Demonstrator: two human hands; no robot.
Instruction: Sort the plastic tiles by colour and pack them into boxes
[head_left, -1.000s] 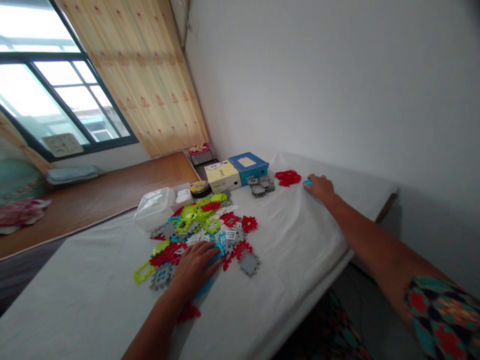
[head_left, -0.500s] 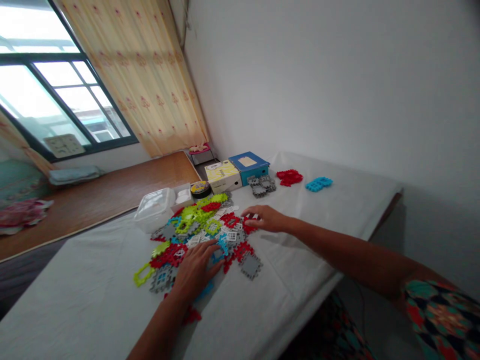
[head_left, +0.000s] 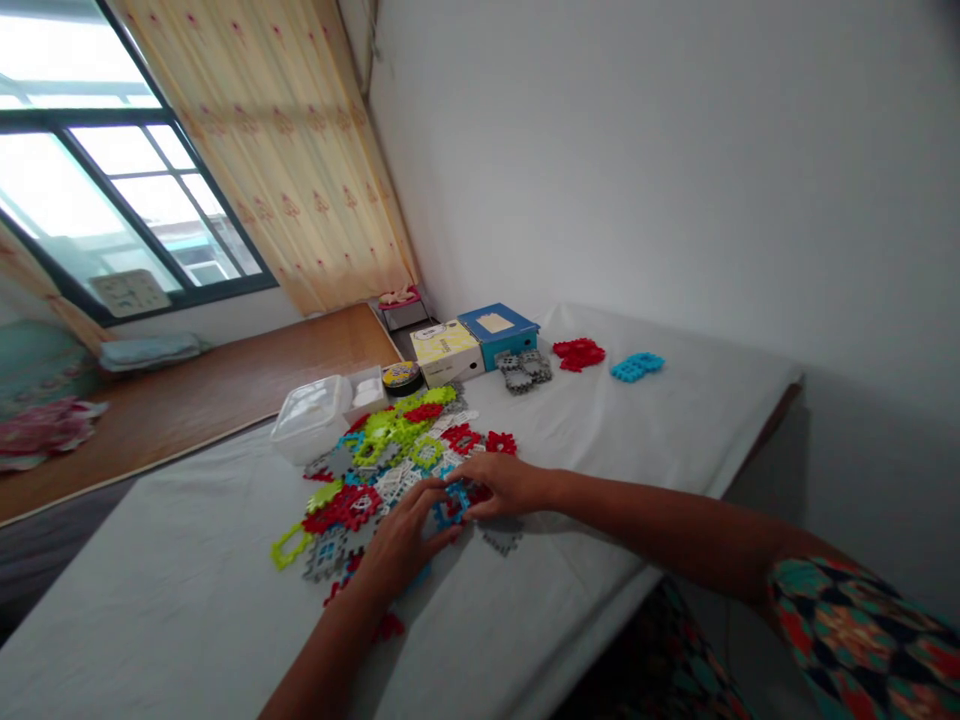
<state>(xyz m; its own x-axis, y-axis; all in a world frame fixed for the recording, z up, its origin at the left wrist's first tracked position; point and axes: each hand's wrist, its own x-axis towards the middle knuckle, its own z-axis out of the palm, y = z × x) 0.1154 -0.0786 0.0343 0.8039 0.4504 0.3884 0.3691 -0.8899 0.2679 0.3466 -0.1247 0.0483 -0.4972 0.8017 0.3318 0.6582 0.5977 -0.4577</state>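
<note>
A blue notched frame tile (head_left: pixel 451 505) is between my two hands, above the near part of a pile of interlocking plastic tiles. My left hand (head_left: pixel 405 530) has its fingers and thumb curved around the tile's left side. From the right, my right hand (head_left: pixel 504 484) pinches its other side, fingertips close to those of the left. Under and around them lie red tiles (head_left: pixel 352 507), green tiles (head_left: pixel 390 430), white lattice pieces (head_left: pixel 397 482) and a grey tile (head_left: pixel 501 537) partly covered by my right hand.
Sorted apart at the back are grey tiles (head_left: pixel 523 371), red tiles (head_left: pixel 579 354) and blue tiles (head_left: pixel 637 367). A clear plastic box (head_left: pixel 309 415), a round black tin (head_left: pixel 402 378), a yellow box (head_left: pixel 448 352) and a blue box (head_left: pixel 499 333) stand behind the pile on the white cloth (head_left: pixel 187 560).
My right hand has come toward me and left, from the red tile at the pile's right edge to the blue frame tile. My left hand has shifted slightly right and the blue tile is lifted.
</note>
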